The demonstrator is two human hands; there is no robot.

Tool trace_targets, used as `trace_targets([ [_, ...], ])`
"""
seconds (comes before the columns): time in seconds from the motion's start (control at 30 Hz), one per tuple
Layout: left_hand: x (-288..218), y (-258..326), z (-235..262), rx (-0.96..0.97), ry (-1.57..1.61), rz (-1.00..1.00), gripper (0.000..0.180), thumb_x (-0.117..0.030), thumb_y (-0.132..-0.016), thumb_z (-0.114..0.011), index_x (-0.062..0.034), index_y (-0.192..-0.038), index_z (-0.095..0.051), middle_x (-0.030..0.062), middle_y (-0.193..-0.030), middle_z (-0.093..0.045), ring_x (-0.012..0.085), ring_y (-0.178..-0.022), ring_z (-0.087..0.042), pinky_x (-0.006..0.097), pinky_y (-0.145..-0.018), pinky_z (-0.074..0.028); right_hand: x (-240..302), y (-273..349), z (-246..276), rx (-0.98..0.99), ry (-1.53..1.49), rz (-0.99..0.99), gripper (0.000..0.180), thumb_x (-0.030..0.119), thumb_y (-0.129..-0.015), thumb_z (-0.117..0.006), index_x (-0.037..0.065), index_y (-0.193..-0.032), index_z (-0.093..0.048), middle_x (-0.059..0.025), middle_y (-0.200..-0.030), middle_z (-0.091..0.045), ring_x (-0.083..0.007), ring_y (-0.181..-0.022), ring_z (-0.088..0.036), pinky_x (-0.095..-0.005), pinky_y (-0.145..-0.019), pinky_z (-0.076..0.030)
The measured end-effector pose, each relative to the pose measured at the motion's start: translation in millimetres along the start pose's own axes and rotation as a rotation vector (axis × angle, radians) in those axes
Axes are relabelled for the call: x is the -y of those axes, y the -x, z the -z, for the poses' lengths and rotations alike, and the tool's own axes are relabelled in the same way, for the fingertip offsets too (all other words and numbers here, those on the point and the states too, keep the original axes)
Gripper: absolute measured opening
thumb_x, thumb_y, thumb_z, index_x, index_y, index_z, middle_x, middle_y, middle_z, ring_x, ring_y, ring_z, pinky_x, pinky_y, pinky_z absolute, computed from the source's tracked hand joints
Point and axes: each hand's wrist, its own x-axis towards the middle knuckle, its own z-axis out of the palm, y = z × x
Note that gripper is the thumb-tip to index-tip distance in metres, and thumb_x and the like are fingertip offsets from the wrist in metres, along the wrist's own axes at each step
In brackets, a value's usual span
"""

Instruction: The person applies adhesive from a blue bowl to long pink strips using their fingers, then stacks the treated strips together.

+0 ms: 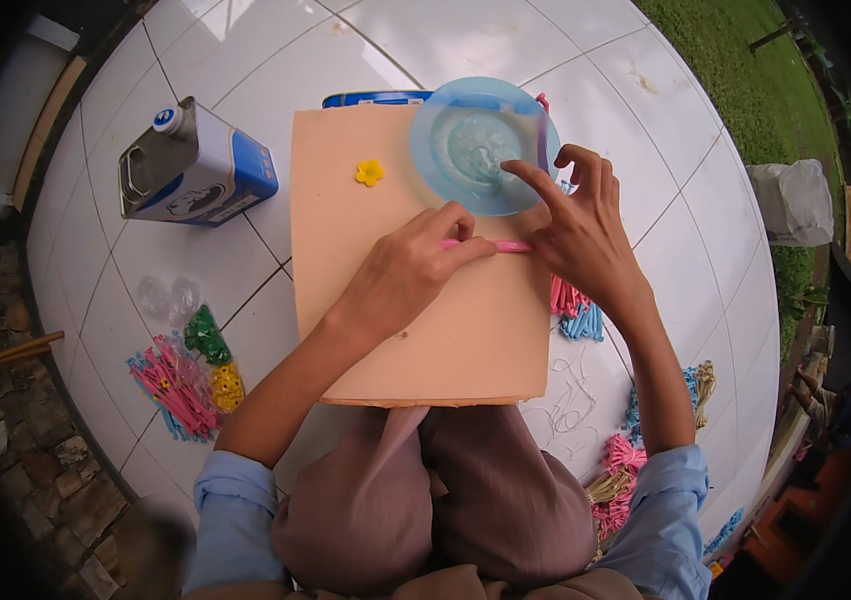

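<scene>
A thin pink strip [500,246] lies flat across the upper right part of a peach-coloured board [395,330], and both hands work on it. The left hand [407,272] has its grip closed on the strip's left end, thumb and forefinger pinched together around it. The right hand [577,232] presses on the strip's right end near the board's edge; its forefinger stretches out to touch the rim of a clear blue plastic dish [483,145] that sits on the board's top right corner, while the other fingers curl, so this grip is loose rather than clamped on anything.

A small yellow flower shape [369,172] rests on the board just left of the dish. The board lies over the person's lap and on the floor [195,270], which is laid with large glossy white tiles with dark joints. A blue edge of something flat [375,98] shows from under the board's far side.

On the tiles to the left stands a metal tin with a blue label and a round cap [193,165]. Nearer the person, a heap of pink and blue strips with green and yellow pieces [185,375] lies in clear wrapping. To the right, more pink and blue strips [575,310] lie beside the board, and tied bundles in pink, blue and straw colour [625,470] sit by the right sleeve.

Beyond the tiles, rough stone paving [15,450] runs on the left and grass [745,70] lies at the top right
</scene>
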Motion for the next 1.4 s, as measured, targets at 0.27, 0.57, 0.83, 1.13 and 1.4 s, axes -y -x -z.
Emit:
trace_targets([
  [0.27, -4, -2, 0, 0.008, 0.006, 0.009, 0.029, -0.003, -0.072, -0.062, -0.0124, -0.099, -0.066, 0.0058, -0.090, -0.052, 0.0220, -0.080, -0.060, 0.033, -0.067, -0.052, -27, 32, -27, -0.275, -0.230, 0.198, 0.046, -0.001, -0.064, -0.070, 0.025, -0.101, -0.065, -0.0093, -0.116, -0.035, -0.0291, -0.105, -0.037, -0.0398, -0.089, -0.036],
  [0.57, -2, -3, -1, 0.003, 0.017, 0.022, 0.029, -0.003, -0.072, -0.062, -0.0122, -0.099, -0.066, 0.0056, -0.090, -0.053, 0.0222, -0.080, -0.061, 0.033, -0.068, -0.053, -23, 31, -25, -0.290, -0.167, 0.209, 0.027, 0.000, -0.071, -0.067, 0.023, -0.084, -0.070, -0.0040, -0.118, -0.043, -0.0279, -0.108, -0.037, -0.0389, -0.090, -0.037],
  [0.83, -2, 0, -1, -0.009, -0.022, -0.024, 0.029, -0.003, -0.070, -0.063, -0.0101, -0.098, -0.066, 0.0059, -0.089, -0.053, 0.0212, -0.079, -0.061, 0.032, -0.067, -0.053, -17, 40, -33, -0.307, -0.616, -0.178, 0.046, -0.005, -0.080, -0.056, 0.004, -0.122, -0.039, -0.0130, -0.110, -0.047, -0.0206, -0.096, -0.049, -0.0323, -0.080, -0.043],
  [1.13, -8, 5, -16, -0.142, 0.001, -0.167, 0.021, -0.001, -0.074, -0.063, -0.0080, -0.094, -0.061, 0.0055, -0.090, -0.052, 0.0186, -0.076, -0.060, 0.029, -0.063, -0.053, 7, 70, -37, -0.453, -1.286, -0.588, 0.050, -0.008, -0.086, -0.045, 0.011, -0.128, -0.024, -0.0073, -0.103, -0.048, -0.0108, -0.085, -0.051, -0.0233, -0.077, -0.045],
  [1.4, -74, 2, 24, -0.309, 0.184, -0.252, 0.012, -0.004, -0.079, -0.065, -0.0059, -0.088, -0.059, 0.0056, -0.089, -0.055, 0.0173, -0.071, -0.060, 0.029, -0.060, -0.050, 48, 119, 66, -0.469, -1.435, -0.446, 0.059, 0.000, -0.085, -0.055, 0.010, -0.131, -0.020, -0.0161, -0.112, -0.053, -0.0187, -0.102, -0.054, -0.0328, -0.088, -0.046],
])
